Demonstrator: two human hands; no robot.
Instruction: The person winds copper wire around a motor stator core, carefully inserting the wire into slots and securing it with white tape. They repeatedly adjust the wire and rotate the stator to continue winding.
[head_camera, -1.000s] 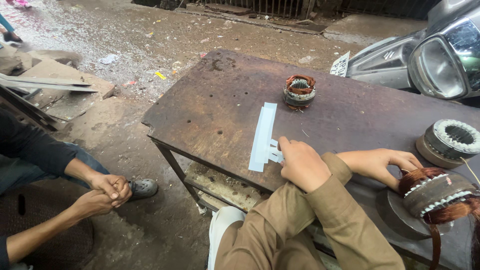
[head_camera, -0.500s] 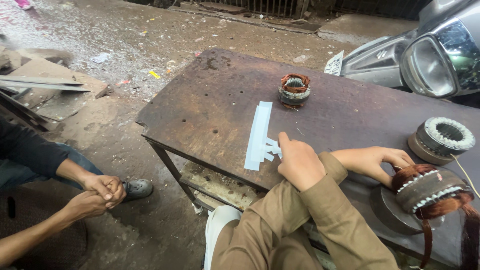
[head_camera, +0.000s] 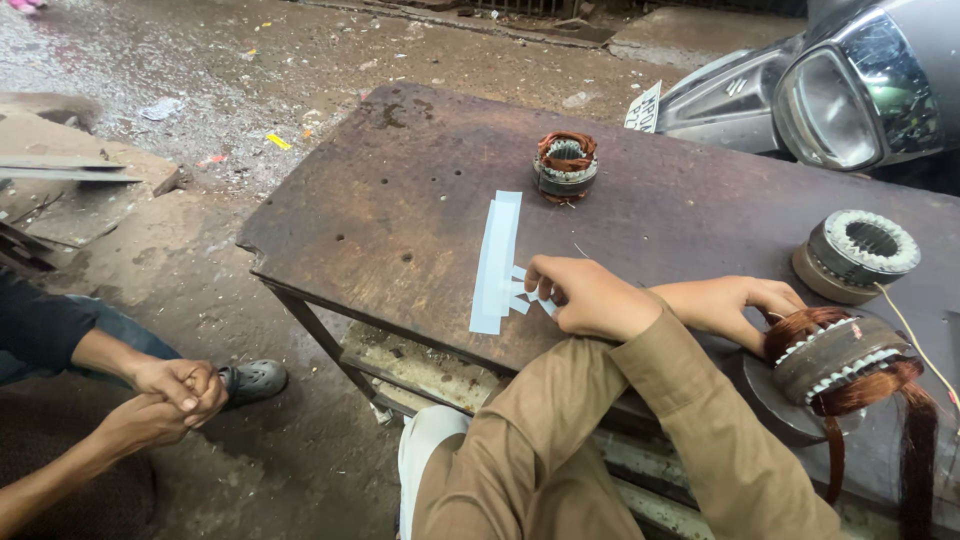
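On bench (head_camera: 400, 210): paper strips (head_camera: 496, 262) left of my left hand (head_camera: 590, 297); small stator (head_camera: 565, 165) far; wound stator (head_camera: 838, 358) right, under my right hand (head_camera: 735, 305).

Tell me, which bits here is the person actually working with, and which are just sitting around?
In use: left hand on small paper slips beside long paper strip; right hand by copper-wound stator.

Lying about: small wound stator, bare stator core, scooter headlight.

The left hand (head_camera: 590, 297) has slid a little further along the surface (head_camera: 400, 200), its fingers (head_camera: 535, 275) now pinching small cut pieces (head_camera: 520, 295) beside the paper strip (head_camera: 496, 262) rather than the strip's edge. The right hand (head_camera: 735, 300) has drawn nearer the copper-wound stator (head_camera: 840, 355), fingers touching it.
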